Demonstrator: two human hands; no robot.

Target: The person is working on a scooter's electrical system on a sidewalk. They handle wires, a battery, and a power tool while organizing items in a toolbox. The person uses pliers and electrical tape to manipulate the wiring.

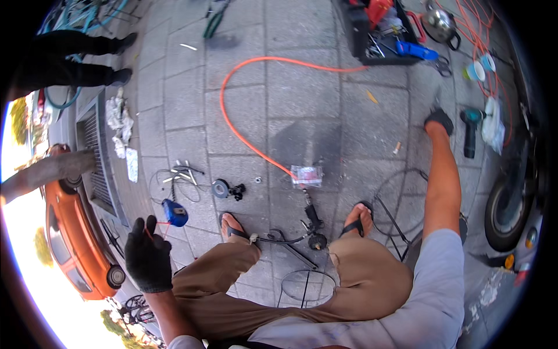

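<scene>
My left hand (148, 253), in a black glove, has bent fingers around a thin red cord; a small blue case (176, 213) hangs or lies just beyond it. My right hand (439, 122), also gloved, reaches to the paving with fingers closed at a slender metal tool (437, 100), beside a teal-and-black drill (469, 131). Between my feet are a black air tool (311, 215) with fittings and a clear packet (306, 174) by the orange hose (250, 145). A black fitting with a disc (224, 188) and loose cables (174, 183) lie to the left.
A black toolbox (383, 55) stands ahead right, near a steel kettle (439, 26), cups (475, 71) and coiled hose. A person's dark-trousered legs (81, 72) are at left, near a drain grate (96, 151) and orange car (75, 232). A wheel (504, 215) is at right.
</scene>
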